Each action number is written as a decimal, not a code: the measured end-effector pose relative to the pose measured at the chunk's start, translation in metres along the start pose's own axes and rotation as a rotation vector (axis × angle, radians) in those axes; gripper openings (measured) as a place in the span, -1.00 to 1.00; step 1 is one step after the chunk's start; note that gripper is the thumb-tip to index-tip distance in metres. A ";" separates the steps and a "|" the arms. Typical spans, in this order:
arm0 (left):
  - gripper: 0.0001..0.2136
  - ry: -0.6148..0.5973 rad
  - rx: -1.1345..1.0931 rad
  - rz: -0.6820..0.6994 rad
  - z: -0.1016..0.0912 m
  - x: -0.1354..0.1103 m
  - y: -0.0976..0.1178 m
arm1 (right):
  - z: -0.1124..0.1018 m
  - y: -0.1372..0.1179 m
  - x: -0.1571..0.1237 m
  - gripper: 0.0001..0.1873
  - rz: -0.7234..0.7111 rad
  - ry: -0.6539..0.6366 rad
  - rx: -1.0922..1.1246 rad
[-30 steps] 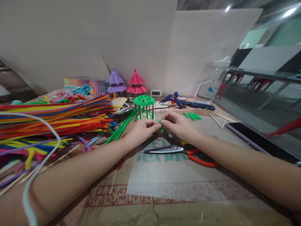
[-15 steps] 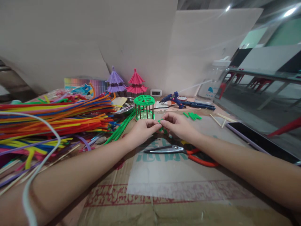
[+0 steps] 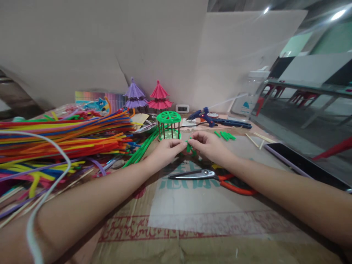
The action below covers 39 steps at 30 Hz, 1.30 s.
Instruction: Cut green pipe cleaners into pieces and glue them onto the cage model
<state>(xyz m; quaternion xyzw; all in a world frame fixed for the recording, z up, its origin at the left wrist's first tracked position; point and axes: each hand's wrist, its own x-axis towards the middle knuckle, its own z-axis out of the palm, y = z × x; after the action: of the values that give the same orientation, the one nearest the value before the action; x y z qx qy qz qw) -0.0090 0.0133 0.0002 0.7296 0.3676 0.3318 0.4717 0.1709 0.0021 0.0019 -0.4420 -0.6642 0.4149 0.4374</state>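
Between my two hands is a short piece of green pipe cleaner [image 3: 189, 146], partly covered by the fingers. My left hand [image 3: 171, 150] pinches at its left side, and my right hand [image 3: 206, 145] pinches it from the right. Just behind the left hand stands a round green pipe-cleaner frame [image 3: 168, 117] with a spoked top and brown posts. Several short green pieces [image 3: 225, 135] lie beyond the right hand. Scissors [image 3: 205, 174] with orange-red handles rest below the hands, partly behind the right forearm.
Bundles of coloured pipe cleaners [image 3: 68, 128] fill the left. Purple [image 3: 134, 93] and pink [image 3: 158, 95] pagoda models stand behind, near a blue glue gun [image 3: 205, 116]. A clear bottle [image 3: 246, 99] and a phone [image 3: 302, 165] are at right. A white cable [image 3: 62, 152] crosses my left forearm.
The green piece between the fingers has turned slightly and shows more of itself. Both hands stay in nearly the same place, and nothing else has moved.
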 end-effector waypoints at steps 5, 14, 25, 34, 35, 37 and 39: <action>-0.76 -0.045 -0.121 -0.014 0.004 0.002 -0.002 | 0.000 0.000 -0.001 -0.79 0.009 0.026 -0.011; -0.80 0.029 0.111 0.124 0.008 -0.003 -0.004 | -0.001 -0.002 -0.002 -0.79 0.009 0.025 -0.021; -0.80 -0.004 0.273 0.088 0.006 -0.007 0.000 | 0.000 0.002 -0.001 -0.81 0.033 -0.028 0.054; -0.80 0.005 0.259 0.085 0.005 -0.009 0.000 | 0.000 0.000 -0.001 -0.75 0.039 -0.081 0.104; -0.80 0.002 0.257 0.088 0.005 -0.008 -0.001 | 0.000 -0.001 -0.001 -0.75 0.042 -0.075 0.098; -0.79 -0.012 0.257 0.098 0.005 -0.008 -0.001 | 0.001 -0.001 -0.002 -0.78 0.049 -0.050 0.084; -0.79 -0.030 0.271 0.120 0.005 -0.008 0.000 | 0.001 -0.002 -0.002 -0.80 0.050 -0.011 0.065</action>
<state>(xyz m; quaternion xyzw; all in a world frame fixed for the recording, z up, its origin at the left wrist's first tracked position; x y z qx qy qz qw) -0.0087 0.0044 -0.0023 0.8122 0.3576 0.2957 0.3535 0.1701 -0.0002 0.0030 -0.4418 -0.6416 0.4495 0.4371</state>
